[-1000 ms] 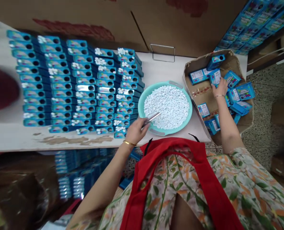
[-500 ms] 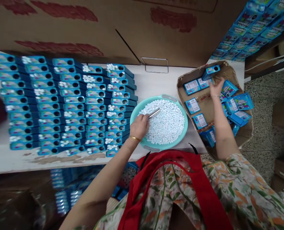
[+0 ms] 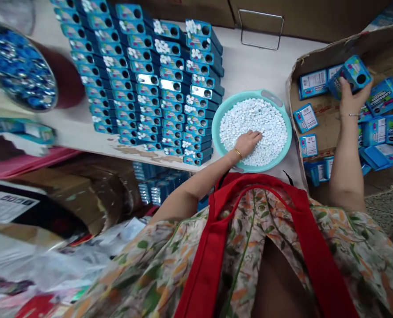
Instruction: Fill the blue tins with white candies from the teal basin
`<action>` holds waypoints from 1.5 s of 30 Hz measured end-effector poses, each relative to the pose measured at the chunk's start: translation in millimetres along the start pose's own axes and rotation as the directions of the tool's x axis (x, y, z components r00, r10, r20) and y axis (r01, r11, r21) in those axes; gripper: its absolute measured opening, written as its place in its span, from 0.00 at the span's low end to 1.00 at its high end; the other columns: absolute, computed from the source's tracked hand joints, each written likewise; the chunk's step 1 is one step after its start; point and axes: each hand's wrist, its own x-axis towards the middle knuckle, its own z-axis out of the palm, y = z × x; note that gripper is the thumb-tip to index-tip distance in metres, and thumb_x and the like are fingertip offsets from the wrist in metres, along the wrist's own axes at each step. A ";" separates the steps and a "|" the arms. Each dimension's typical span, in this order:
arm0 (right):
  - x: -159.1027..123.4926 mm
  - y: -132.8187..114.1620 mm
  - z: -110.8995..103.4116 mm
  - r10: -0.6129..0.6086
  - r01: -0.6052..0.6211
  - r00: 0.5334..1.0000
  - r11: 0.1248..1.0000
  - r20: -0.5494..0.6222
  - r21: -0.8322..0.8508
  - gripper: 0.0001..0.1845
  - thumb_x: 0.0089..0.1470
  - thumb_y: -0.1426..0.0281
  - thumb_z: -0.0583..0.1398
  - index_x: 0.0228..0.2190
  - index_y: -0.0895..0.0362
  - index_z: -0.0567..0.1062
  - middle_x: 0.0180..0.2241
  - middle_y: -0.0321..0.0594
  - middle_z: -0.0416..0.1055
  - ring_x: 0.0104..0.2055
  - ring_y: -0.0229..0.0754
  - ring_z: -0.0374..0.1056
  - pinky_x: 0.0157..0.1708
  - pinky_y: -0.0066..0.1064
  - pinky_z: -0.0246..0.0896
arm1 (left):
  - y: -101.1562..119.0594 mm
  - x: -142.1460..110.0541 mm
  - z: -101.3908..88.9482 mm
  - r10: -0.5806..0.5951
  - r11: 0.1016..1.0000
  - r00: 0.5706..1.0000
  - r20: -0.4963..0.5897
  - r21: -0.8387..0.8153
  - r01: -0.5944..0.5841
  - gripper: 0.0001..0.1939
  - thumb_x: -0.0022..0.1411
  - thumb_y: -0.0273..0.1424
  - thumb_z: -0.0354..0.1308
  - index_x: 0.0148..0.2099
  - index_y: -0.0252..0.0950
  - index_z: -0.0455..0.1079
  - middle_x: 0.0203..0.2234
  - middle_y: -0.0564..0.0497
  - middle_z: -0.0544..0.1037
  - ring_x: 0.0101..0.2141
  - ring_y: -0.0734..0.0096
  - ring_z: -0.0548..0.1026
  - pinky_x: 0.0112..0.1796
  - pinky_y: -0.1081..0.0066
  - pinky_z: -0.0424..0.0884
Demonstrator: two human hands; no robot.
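Note:
My left hand [image 3: 248, 143] is in the turquoise basin [image 3: 217, 126], low on the small white candies [image 3: 269, 119]. Its fingers are together and bent downward; whatever they close on is hidden, and the metal tube is out of sight. Over the cardboard box [image 3: 322, 99] on the right, my right hand [image 3: 352, 99] grips a blue candy box [image 3: 353, 75], thumb on one side. A round dark hole shows in that box's end. Beneath and around this hand lie more blue boxes [image 3: 387, 95], several with white label panels up.
Left of the basin, blue boxes with round holes [image 3: 171, 97] stand in several columns, many with white candies on top. A wire handle [image 3: 261, 28] lies behind. A round container of blue wrapped pieces [image 3: 20, 66] stands far left. Below the table edge are stacked blue boxes [image 3: 159, 185].
My right hand has lifted a blue box above the others in the cardboard box. The metal tube at my left hand has gone from sight. The view has shifted left and down.

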 end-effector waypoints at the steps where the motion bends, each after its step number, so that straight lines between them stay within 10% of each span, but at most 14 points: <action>1: -19.5 -11.2 -2.5 0.062 -0.068 0.982 0.997 -0.178 -0.031 0.48 0.68 0.36 0.57 0.75 0.46 0.52 0.71 0.50 0.64 0.80 0.60 0.56 0.84 0.64 0.45 | 3.3 -5.0 1.8 0.005 0.999 1.000 0.016 -0.043 -0.004 0.27 0.72 0.21 0.49 0.70 0.29 0.72 0.64 0.32 0.78 0.61 0.52 0.76 0.62 0.57 0.72; 4: -85.4 -60.9 -6.9 0.031 -0.030 0.948 1.000 -0.316 0.007 0.38 0.69 0.40 0.58 0.72 0.37 0.57 0.64 0.45 0.70 0.73 0.61 0.68 0.77 0.66 0.62 | 3.5 -20.3 4.1 0.031 0.983 0.999 0.022 -0.182 -0.026 0.29 0.69 0.20 0.52 0.70 0.28 0.72 0.65 0.33 0.78 0.64 0.57 0.76 0.65 0.61 0.70; 12: -216.7 -179.5 39.1 -0.048 0.046 0.998 0.999 0.051 0.025 0.33 0.66 0.46 0.63 0.65 0.45 0.67 0.57 0.48 0.76 0.59 0.59 0.78 0.60 0.60 0.80 | -25.0 -70.9 -41.0 0.173 0.948 0.967 -0.188 -0.234 -0.215 0.27 0.78 0.38 0.51 0.70 0.28 0.70 0.57 0.31 0.82 0.58 0.54 0.80 0.61 0.56 0.75; 20: -228.4 -190.9 94.2 -0.054 0.092 0.980 0.977 0.191 -0.194 0.28 0.59 0.65 0.60 0.60 0.49 0.77 0.60 0.50 0.82 0.63 0.60 0.79 0.68 0.62 0.76 | 0.7 -113.4 -121.3 0.223 0.970 0.959 -0.177 -0.052 -0.236 0.22 0.76 0.37 0.51 0.65 0.36 0.75 0.55 0.37 0.83 0.59 0.52 0.81 0.61 0.55 0.78; 25: -224.7 -217.9 116.6 -0.111 0.208 0.964 0.880 0.242 -0.426 0.32 0.49 0.68 0.66 0.54 0.31 0.81 0.56 0.17 0.85 0.55 0.44 0.85 0.57 0.41 0.86 | 16.7 -99.5 -133.7 0.243 0.954 0.970 -0.001 0.178 -0.239 0.21 0.73 0.29 0.49 0.57 0.44 0.81 0.51 0.40 0.86 0.49 0.48 0.86 0.50 0.53 0.85; 28: -217.0 -210.9 132.8 -0.164 0.251 0.962 0.840 0.216 -0.482 0.29 0.50 0.67 0.66 0.52 0.27 0.83 0.53 0.14 0.86 0.52 0.40 0.86 0.53 0.33 0.87 | 40.6 -86.4 -141.3 0.251 0.917 0.968 0.010 0.317 -0.241 0.29 0.67 0.17 0.46 0.58 0.40 0.82 0.51 0.36 0.86 0.44 0.47 0.87 0.42 0.51 0.86; 34: -220.2 -196.0 151.9 -0.206 0.206 0.978 0.973 0.014 -0.104 0.35 0.45 0.69 0.67 0.55 0.32 0.84 0.52 0.27 0.87 0.51 0.56 0.87 0.54 0.45 0.89 | 95.4 -108.2 -171.7 0.184 0.867 0.981 0.064 0.460 -0.192 0.31 0.69 0.12 0.42 0.60 0.33 0.81 0.47 0.37 0.86 0.47 0.50 0.86 0.47 0.54 0.85; 40: -217.8 -201.4 124.3 0.017 -0.013 0.995 0.999 -0.098 0.041 0.18 0.47 0.64 0.67 0.42 0.38 0.85 0.42 0.34 0.88 0.46 0.58 0.86 0.47 0.57 0.88 | 13.7 -85.2 -150.0 -0.025 0.939 0.998 -0.054 0.342 0.042 0.22 0.80 0.28 0.44 0.61 0.35 0.77 0.54 0.39 0.83 0.53 0.53 0.83 0.51 0.62 0.80; 45: -220.4 -172.8 108.4 0.192 -0.177 0.980 0.963 -0.053 0.204 0.29 0.58 0.47 0.65 0.52 0.53 0.78 0.55 0.53 0.82 0.62 0.60 0.76 0.68 0.61 0.71 | -16.4 -52.6 -72.6 -0.169 0.956 0.984 0.061 0.254 0.149 0.23 0.79 0.23 0.42 0.64 0.33 0.74 0.60 0.37 0.80 0.62 0.55 0.77 0.62 0.62 0.72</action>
